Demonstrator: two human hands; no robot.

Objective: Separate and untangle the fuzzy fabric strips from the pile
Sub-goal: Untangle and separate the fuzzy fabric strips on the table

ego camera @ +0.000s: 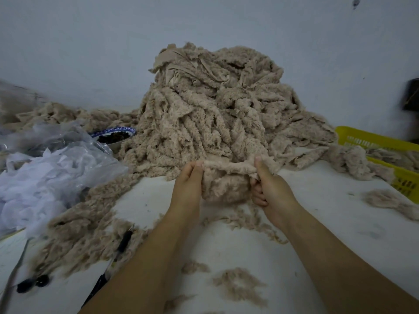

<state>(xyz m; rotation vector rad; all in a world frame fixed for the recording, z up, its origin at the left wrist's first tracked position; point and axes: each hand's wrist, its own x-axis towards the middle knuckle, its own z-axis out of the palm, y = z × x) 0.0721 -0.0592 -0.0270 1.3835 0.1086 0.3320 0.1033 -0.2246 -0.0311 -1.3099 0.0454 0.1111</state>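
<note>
Left hand and right hand each pinch one fuzzy strip, stretched between them. Its lower part merges into the pile; the strip ends are hidden.

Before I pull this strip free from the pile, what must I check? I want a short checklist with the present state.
1. Left hand grips the strip: ok.
2. Right hand grips the strip too: ok.
3. Strip free of the pile: cannot tell, it hangs bunched between the hands.
4. Scissors away from both hands: ok.
5. Bare table near the hands for laying it down: ok.
</note>
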